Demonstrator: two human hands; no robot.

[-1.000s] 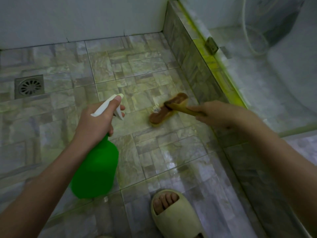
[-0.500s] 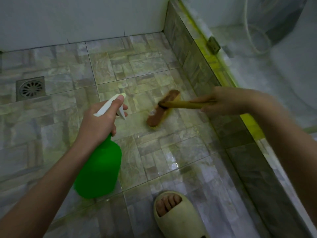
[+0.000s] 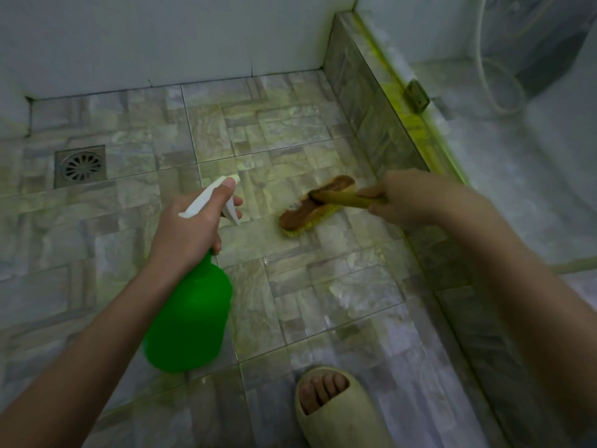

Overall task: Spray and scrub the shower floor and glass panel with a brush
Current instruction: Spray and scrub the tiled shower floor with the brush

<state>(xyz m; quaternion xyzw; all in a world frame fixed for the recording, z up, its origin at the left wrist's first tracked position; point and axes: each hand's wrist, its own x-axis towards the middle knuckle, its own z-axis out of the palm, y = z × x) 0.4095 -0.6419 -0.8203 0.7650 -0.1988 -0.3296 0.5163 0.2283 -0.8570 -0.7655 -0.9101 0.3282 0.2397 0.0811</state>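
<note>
**Brush swung back to a shallow diagonal**

The right hand (image 3: pixel 416 202) has pulled in from over the curb (image 3: pixel 371 124), back to the floor side. The brush (image 3: pixel 315 205) head has turned from the steeper angle of 0.5 s ago to a flatter diagonal, roughly as it lay 1 s ago. The yellow bristles (image 3: pixel 295 232) are now more exposed along its lower edge.

Dim, flat light with a greenish cast; no hard shadows. Brightest on the floor tiles (image 3: pixel 274 150) mid-frame, falling off dark toward the lower corners. Wet glints on the tiles near bottom centre. Right hand (image 3: pixel 410 198) and forearm smeared soft; brush (image 3: pixel 310 208) fairly sharp. Faint shade under the spray bottle (image 3: pixel 190 318). Glass panel (image 3: pixel 517 156) hazy, everything behind it washed out. Wall (image 3: pixel 161 37) line bows toward the edges.
</note>
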